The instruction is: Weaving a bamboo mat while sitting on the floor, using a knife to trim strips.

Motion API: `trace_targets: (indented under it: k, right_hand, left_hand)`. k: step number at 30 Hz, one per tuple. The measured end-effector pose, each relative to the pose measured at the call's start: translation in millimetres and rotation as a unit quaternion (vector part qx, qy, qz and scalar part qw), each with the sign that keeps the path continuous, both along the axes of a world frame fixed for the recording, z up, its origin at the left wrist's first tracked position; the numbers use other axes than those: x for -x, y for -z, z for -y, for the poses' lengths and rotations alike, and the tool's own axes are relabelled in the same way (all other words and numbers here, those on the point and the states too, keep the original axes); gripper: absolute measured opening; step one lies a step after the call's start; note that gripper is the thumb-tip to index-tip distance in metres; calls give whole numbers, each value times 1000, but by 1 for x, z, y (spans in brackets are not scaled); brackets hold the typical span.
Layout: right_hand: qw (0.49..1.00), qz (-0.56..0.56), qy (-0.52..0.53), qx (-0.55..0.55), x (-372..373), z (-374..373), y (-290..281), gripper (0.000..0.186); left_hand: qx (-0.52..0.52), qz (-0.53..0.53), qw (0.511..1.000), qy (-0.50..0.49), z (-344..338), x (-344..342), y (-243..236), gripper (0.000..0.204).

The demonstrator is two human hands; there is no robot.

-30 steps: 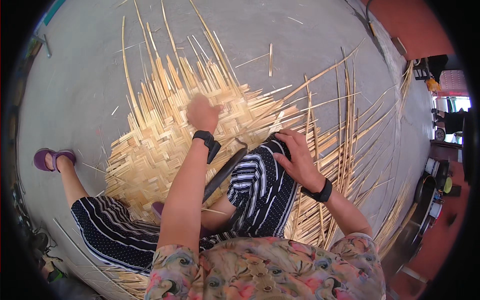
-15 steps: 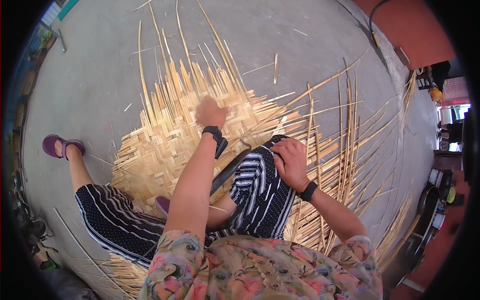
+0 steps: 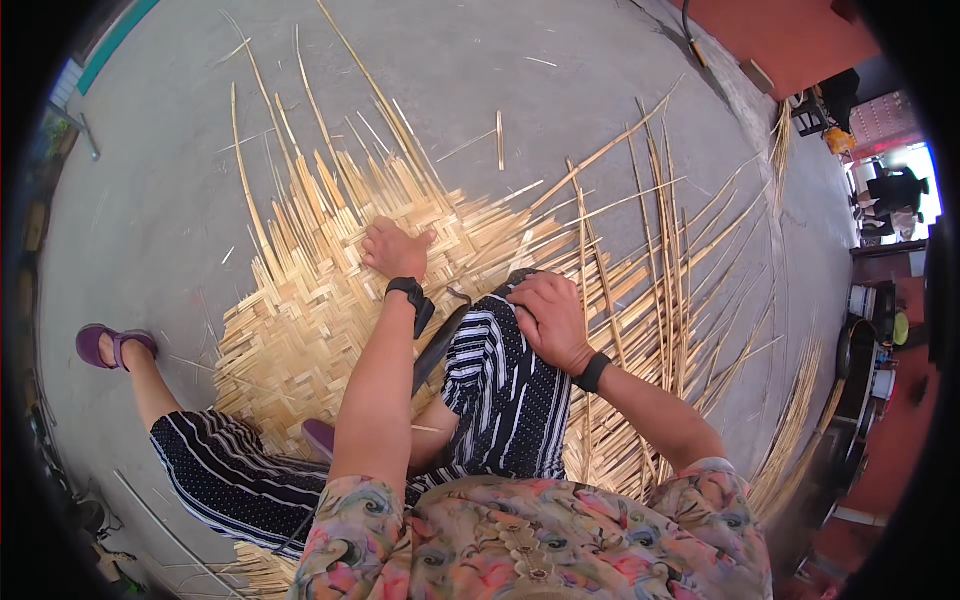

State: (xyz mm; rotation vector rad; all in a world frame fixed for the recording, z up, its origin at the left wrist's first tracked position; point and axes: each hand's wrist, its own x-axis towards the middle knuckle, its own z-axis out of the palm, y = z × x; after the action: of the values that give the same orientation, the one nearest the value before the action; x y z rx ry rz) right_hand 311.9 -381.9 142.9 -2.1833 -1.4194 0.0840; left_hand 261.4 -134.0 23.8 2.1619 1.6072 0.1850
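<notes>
My left hand (image 3: 397, 248) presses on the upper part of a half-woven bamboo mat (image 3: 300, 340), its thumb held out to the side; the fingers look laid against the weave and hold no strip. Pale flat strips cross in a herringbone pattern, and loose strip ends fan out beyond that hand. My right hand (image 3: 555, 315) rests open over my raised right knee, off the mat. Between my left forearm and that knee lies a long dark tool (image 3: 440, 345) with a thin hooked tip; its lower part is hidden.
Long uneven bamboo strips (image 3: 665, 270) spread across the right side. More strips lie bundled (image 3: 795, 430) farther right on the grey concrete floor (image 3: 560, 60). My purple shoe (image 3: 115, 345) is at the left. Pots and basins (image 3: 875, 370) stand along the red wall.
The whole view has shifted, so the scene sits more to the left. My left hand, blurred by motion before, now shows still and flatter on the weave. My right hand remains on the knee.
</notes>
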Motion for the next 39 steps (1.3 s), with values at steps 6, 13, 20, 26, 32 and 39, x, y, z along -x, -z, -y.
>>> trace_targets:
  k: [6, 13, 20, 26, 32, 39]
  right_hand:
    - [1000, -6, 6, 9, -1, 3, 3, 18]
    - [1000, -21, 3, 11, -7, 0, 3, 19]
    - [1000, -23, 11, 12, -7, 6, 3, 21]
    - [999, -39, 4, 7, -7, 4, 3, 21]
    - [999, -24, 20, -14, -8, 8, 6, 20]
    - [999, -22, 12, -22, -10, 10, 11, 18]
  left_hand:
    - [-46, 76, 995, 33, 9, 8, -5, 65]
    - [-184, 82, 875, 439, 5, 40, -4, 48]
    - [-140, 58, 877, 455, 13, 34, -11, 53]
    - [-183, 85, 844, 496, 18, 35, 6, 52]
    - [-142, 79, 864, 477, 21, 41, -2, 48]
    - [-94, 67, 847, 519, 27, 30, -22, 49]
